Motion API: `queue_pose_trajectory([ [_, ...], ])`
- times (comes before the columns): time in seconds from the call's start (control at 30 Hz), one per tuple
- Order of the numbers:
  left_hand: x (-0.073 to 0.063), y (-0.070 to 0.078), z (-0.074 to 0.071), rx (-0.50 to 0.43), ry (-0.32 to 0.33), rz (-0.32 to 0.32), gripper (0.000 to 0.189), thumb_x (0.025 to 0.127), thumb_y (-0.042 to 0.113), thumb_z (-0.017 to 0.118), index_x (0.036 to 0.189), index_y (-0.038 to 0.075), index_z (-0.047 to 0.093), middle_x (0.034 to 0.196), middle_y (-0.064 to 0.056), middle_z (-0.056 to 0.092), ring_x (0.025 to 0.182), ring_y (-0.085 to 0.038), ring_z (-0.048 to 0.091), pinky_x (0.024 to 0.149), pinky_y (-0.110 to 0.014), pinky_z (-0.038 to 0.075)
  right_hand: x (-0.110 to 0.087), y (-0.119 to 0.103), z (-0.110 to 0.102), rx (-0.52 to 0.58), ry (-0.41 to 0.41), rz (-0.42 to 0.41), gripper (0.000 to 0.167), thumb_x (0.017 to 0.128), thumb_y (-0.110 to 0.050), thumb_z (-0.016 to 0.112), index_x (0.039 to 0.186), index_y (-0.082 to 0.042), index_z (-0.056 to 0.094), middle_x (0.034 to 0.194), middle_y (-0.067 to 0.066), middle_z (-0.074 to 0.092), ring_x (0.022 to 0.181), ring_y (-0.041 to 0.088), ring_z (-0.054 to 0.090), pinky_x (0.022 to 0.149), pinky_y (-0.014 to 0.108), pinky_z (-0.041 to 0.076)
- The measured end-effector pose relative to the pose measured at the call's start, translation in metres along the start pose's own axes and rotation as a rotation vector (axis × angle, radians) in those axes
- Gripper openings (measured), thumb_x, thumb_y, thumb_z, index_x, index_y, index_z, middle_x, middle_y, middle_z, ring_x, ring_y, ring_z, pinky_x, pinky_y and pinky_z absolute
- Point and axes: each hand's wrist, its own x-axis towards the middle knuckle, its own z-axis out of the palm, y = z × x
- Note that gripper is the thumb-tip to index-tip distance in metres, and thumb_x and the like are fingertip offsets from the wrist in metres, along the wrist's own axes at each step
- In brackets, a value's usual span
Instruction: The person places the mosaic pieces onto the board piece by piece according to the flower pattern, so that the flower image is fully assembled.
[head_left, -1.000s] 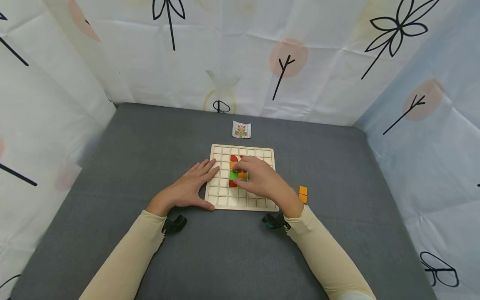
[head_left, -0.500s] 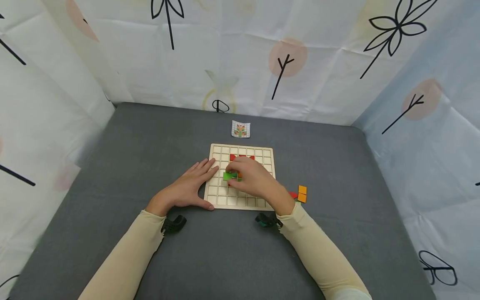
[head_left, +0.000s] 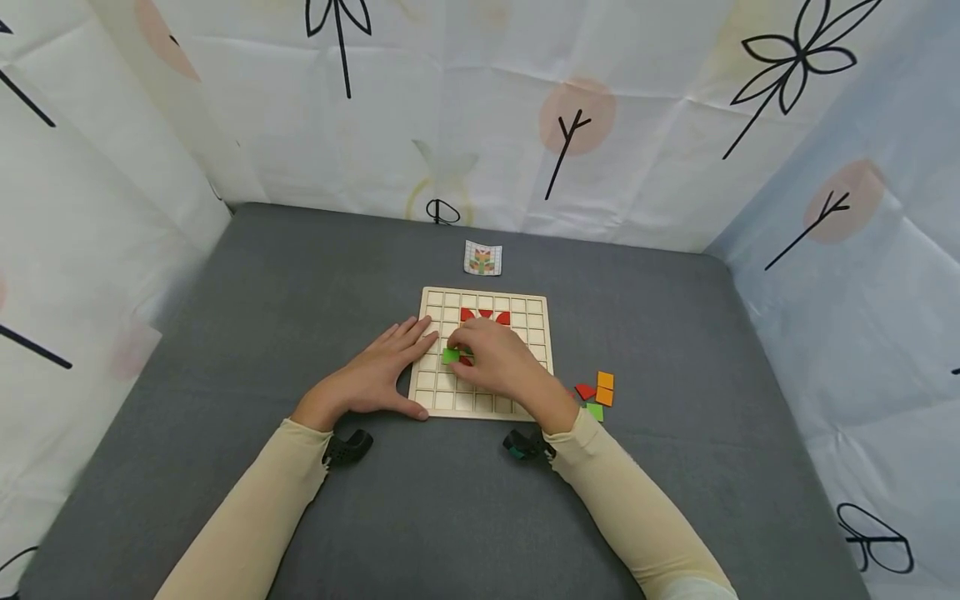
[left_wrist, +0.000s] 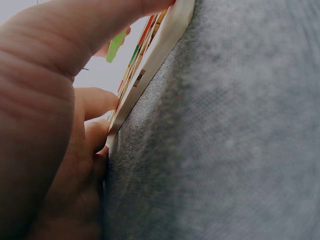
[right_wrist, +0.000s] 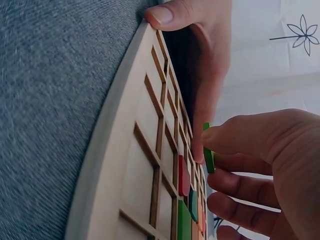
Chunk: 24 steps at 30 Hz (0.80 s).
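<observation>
In the head view, a wooden grid board [head_left: 465, 404] lies flat before me. My left hand [head_left: 378, 371] rests along its left edge, fingers straight and spread, the thumb at the near left corner. Over the left half of the board, my right hand [head_left: 498, 358] pinches a green square tile [head_left: 450, 356] between thumb and fingers. The right wrist view shows this green tile [right_wrist: 208, 150] held on edge, apart from the board. Red tiles [head_left: 486, 315] sit in a row near the board's far side. Another red tile [head_left: 465, 361] shows under the right hand, which hides much of the middle.
Loose orange tiles [head_left: 604, 388], a red tile [head_left: 584, 391] and a green tile [head_left: 594, 412] lie on the grey table [head_left: 450, 517] to the right of the board. A small pattern card [head_left: 482, 259] lies beyond the board.
My right hand has shifted left, lifting the green tile and carrying it slightly left. Loose red and green tiles beside the board have come into view. The left hand stays in place.
</observation>
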Motion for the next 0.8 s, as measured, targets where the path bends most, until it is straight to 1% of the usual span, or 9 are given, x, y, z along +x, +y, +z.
queue_pose_trajectory([
  [0.13, 0.000, -0.002, 0.000, 0.000, 0.003, -0.002, 0.128, 0.082, 0.062, 0.090, 0.174, 0.007, 0.021, 0.182, -0.013, 0.005, 0.166, -0.035, 0.000, 0.133, -0.054, 0.003, 0.002, 0.000, 0.004, -0.021, -0.005, -0.004, 0.020, 0.098, -0.026, 0.083, 0.115, -0.016, 0.081, 0.107, -0.003, 0.073, 0.093, 0.012, 0.061, 0.080, 0.031, 0.054],
  [0.27, 0.001, 0.000, -0.001, 0.005, -0.001, -0.003, 0.128, 0.081, 0.061, 0.090, 0.174, 0.007, 0.021, 0.182, -0.013, 0.005, 0.166, -0.035, 0.000, 0.133, -0.054, 0.003, 0.003, -0.001, 0.007, -0.038, -0.009, -0.011, 0.018, 0.099, -0.026, 0.082, 0.114, -0.015, 0.081, 0.105, -0.003, 0.072, 0.090, 0.012, 0.059, 0.075, 0.030, 0.052],
  [0.53, 0.001, 0.000, 0.000, 0.003, 0.002, 0.001, 0.127, 0.081, 0.060, 0.091, 0.174, 0.006, 0.022, 0.181, -0.014, 0.006, 0.166, -0.036, 0.001, 0.133, -0.054, 0.003, 0.003, -0.003, 0.009, -0.069, -0.003, -0.021, 0.016, 0.097, -0.024, 0.082, 0.111, -0.015, 0.081, 0.102, -0.002, 0.070, 0.088, 0.013, 0.058, 0.072, 0.031, 0.052],
  [0.8, 0.001, -0.001, 0.002, 0.003, 0.009, 0.009, 0.128, 0.082, 0.063, 0.090, 0.174, 0.005, 0.023, 0.181, -0.016, 0.007, 0.166, -0.037, 0.001, 0.132, -0.057, 0.004, 0.002, -0.002, 0.012, -0.044, 0.016, -0.025, 0.017, 0.095, -0.021, 0.084, 0.110, -0.014, 0.081, 0.102, -0.002, 0.069, 0.088, 0.013, 0.058, 0.070, 0.031, 0.052],
])
